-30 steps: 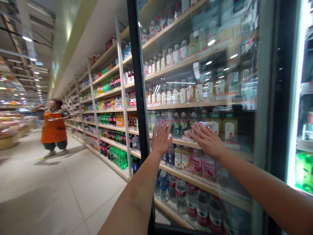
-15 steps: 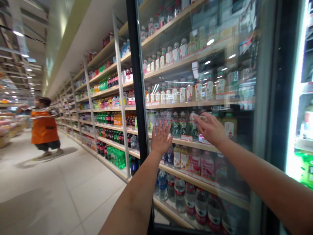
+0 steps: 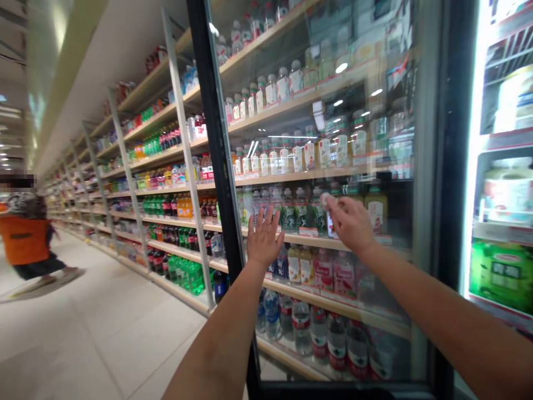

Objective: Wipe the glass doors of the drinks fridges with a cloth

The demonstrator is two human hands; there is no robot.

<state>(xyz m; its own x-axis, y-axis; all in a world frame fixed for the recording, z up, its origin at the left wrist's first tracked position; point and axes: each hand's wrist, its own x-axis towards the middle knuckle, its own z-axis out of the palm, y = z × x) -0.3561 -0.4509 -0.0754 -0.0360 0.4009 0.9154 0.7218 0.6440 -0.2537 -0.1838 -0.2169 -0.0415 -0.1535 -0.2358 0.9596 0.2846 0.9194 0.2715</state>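
Glass door [image 3: 297, 180] before both hands, white wad at the right fingertips

On my feed, no label reads clearly. The green pack [image 3: 499, 275] in the lit cabinet at the right carries dark characters, too soft for me to make out; the same goes for the lettering on the dark-green bottles [image 3: 302, 210] behind the glass.

I count one door directly ahead, two hands, one wad. Through the pane I pick out two pink-labelled bottles [image 3: 323, 270] side by side and, on the lowest level, at least four clear bottles with red bands [image 3: 301, 319]. One person in an orange apron [image 3: 23, 239] is at the far left.

The pane is smooth and streaked with reflected lamps, edged by a straight black frame [image 3: 216, 150]. I have the left hand [image 3: 264, 239] flat on it, fingers spread, holding nothing. The right hand [image 3: 350, 222] pinches the white wad [image 3: 327, 200], small and crumpled; paper or cloth, I cannot tell. The hands are apart, at about the same height. Grey upright posts [image 3: 180, 100] and pale shelf boards run off leftward above light floor tiles [image 3: 104, 328].
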